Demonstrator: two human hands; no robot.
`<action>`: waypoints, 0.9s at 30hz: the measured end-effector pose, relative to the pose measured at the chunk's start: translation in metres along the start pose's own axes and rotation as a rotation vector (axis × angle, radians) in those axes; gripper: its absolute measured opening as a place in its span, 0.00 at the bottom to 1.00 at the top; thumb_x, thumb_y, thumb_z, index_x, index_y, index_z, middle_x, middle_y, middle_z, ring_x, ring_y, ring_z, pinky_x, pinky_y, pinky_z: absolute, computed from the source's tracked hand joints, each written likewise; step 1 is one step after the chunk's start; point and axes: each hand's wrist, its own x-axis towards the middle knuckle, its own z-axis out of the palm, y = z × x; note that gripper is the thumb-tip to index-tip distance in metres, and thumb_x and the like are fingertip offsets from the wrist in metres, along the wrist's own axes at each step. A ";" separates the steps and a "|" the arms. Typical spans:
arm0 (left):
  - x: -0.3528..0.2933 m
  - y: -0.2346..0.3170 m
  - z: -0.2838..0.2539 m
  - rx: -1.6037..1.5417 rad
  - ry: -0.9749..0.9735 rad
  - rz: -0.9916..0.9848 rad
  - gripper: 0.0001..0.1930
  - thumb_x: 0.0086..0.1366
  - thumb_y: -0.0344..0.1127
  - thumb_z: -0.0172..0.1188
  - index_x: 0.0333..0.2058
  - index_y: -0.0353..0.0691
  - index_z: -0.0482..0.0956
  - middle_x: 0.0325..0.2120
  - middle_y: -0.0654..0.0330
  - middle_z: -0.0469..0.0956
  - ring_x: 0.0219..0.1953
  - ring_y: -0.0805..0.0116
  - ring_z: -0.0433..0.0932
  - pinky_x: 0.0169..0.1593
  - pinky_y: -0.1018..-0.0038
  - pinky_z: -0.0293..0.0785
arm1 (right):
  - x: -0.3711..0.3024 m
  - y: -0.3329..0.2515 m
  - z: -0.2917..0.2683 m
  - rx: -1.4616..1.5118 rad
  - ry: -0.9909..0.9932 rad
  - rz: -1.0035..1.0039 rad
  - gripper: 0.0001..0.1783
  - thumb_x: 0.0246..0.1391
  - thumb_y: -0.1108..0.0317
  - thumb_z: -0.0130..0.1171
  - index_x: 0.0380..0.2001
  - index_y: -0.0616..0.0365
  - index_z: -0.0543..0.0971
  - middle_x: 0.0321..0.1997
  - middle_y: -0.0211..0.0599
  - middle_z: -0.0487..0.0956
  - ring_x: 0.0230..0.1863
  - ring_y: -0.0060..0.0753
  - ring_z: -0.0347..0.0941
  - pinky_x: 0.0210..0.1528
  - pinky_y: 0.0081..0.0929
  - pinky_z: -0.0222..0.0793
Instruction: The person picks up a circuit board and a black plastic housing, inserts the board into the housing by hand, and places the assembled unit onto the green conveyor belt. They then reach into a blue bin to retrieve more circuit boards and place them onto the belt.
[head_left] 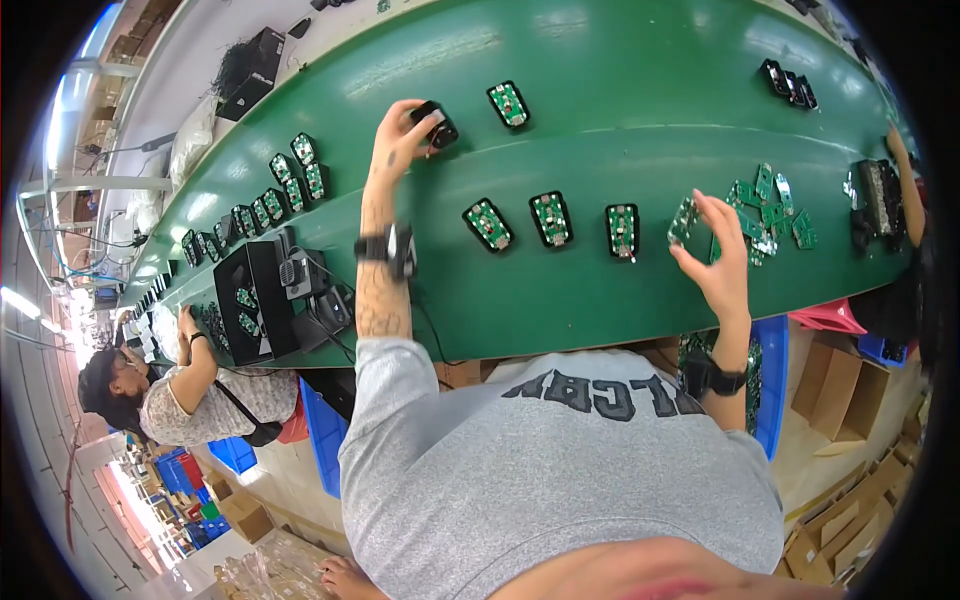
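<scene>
relation that counts, my read: board to casing; right hand (725,255) pinches a green circuit board (683,221), thumb at the near end, index finger at the far end, remaining fingers loosely curled; board sits just left of that palm, long axis pointing away from the body, far end leaning a bit right; left hand (398,135) has its fingers closed round a black casing (436,124), well left of the right fingertips and farther out; casing's long axis slants, far end to the left; too blurred to tell what's inside; right hand is the nearer one to the loose board pile (772,212), just right of its fingers; a filled casing (622,231) lies left of the right thumb, long axis straight away from the body; another filled unit (508,104) lies right of the left fingers, near them; writing: big dark lettering (614,402) on the grey shirt (560,470), not copied here; print on boards too small to read; no label made out on the held casing
</scene>
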 end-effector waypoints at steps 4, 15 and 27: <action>-0.089 0.037 0.048 -0.559 0.089 -0.088 0.19 0.65 0.32 0.53 0.55 0.40 0.68 0.40 0.56 0.78 0.40 0.63 0.80 0.31 0.68 0.81 | 0.000 -0.036 -0.005 0.635 -0.229 -0.029 0.47 0.33 0.55 0.74 0.56 0.70 0.71 0.58 0.41 0.64 0.53 0.36 0.72 0.55 0.34 0.68; -0.181 0.064 0.117 -1.088 -0.489 -0.386 0.33 0.66 0.31 0.56 0.69 0.47 0.55 0.51 0.56 0.73 0.48 0.71 0.76 0.48 0.70 0.78 | 0.028 -0.104 0.032 0.471 -0.690 -0.372 0.38 0.29 0.69 0.70 0.52 0.58 0.73 0.60 0.42 0.71 0.56 0.40 0.73 0.52 0.32 0.72; -0.179 0.072 0.122 -0.787 -0.329 -0.264 0.30 0.64 0.32 0.62 0.64 0.44 0.62 0.51 0.50 0.73 0.52 0.62 0.76 0.50 0.67 0.80 | 0.019 -0.087 0.026 0.875 -0.745 -0.048 0.42 0.32 0.59 0.72 0.54 0.63 0.71 0.56 0.48 0.71 0.53 0.43 0.75 0.56 0.38 0.70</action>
